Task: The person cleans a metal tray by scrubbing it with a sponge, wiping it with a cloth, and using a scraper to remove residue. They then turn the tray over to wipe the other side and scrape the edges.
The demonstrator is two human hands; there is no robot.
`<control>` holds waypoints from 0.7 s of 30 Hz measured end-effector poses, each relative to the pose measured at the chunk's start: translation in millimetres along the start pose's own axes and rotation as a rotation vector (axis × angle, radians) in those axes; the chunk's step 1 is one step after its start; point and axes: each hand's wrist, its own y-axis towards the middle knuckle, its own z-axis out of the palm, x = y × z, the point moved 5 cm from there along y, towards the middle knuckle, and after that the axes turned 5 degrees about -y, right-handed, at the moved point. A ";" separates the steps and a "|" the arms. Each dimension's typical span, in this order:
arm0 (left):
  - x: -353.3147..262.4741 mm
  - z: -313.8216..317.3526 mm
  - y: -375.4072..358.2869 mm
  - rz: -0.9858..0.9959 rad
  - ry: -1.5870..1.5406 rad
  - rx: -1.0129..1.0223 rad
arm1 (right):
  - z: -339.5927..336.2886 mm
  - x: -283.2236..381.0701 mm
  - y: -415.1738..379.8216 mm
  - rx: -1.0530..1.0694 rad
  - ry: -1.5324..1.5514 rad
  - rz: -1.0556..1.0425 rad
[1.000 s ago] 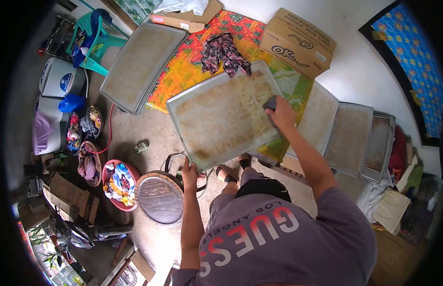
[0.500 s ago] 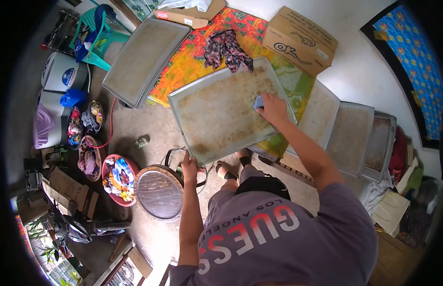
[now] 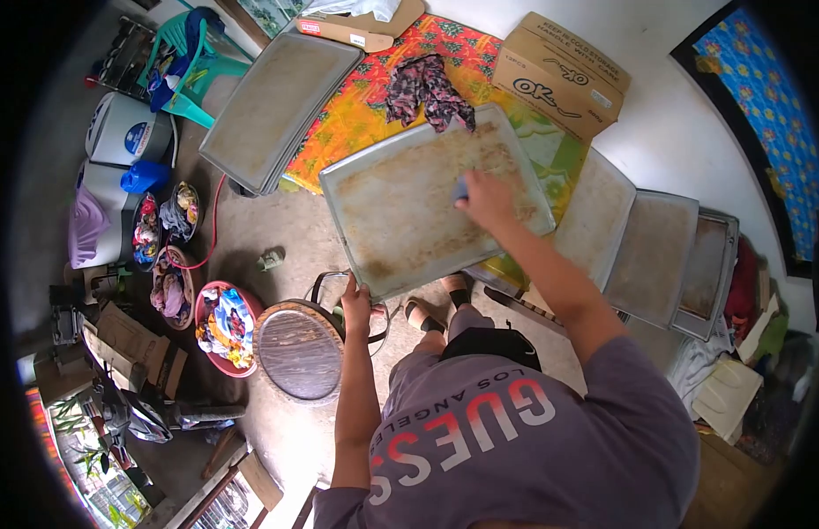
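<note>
A large metal tray with brown stains lies tilted over the near edge of a table with a floral cover. My left hand grips the tray's near left corner. On the tray's right half, my right hand is closed around a small blue-grey pad, pressed to the surface. A dark patterned cloth lies at the tray's far edge.
Stacked trays stand at the table's left, with more trays at the right. A cardboard box sits behind. Left are a round stool, a laundry basin and a green chair.
My right hand has moved a little to the left across the tray with the pad. My left hand still holds the corner, and the whole view has shifted slightly.
</note>
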 end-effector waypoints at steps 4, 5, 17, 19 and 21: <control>-1.9 2.1 -4.9 -0.008 -0.007 0.001 | 4.1 -25.2 10.2 -0.031 0.067 0.179; -2.2 3.7 -7.0 -0.010 -0.013 0.008 | -0.8 -34.7 15.1 -0.012 0.087 0.220; 8.9 0.5 3.1 -0.006 0.035 0.000 | 6.5 8.5 -25.7 -0.123 0.099 0.081; 9.4 1.1 -1.7 -0.020 0.054 -0.016 | 8.9 16.9 -37.8 -0.150 0.104 0.031; 7.5 1.7 -1.9 -0.009 0.026 0.017 | 16.1 -11.7 -20.2 -0.176 0.150 0.162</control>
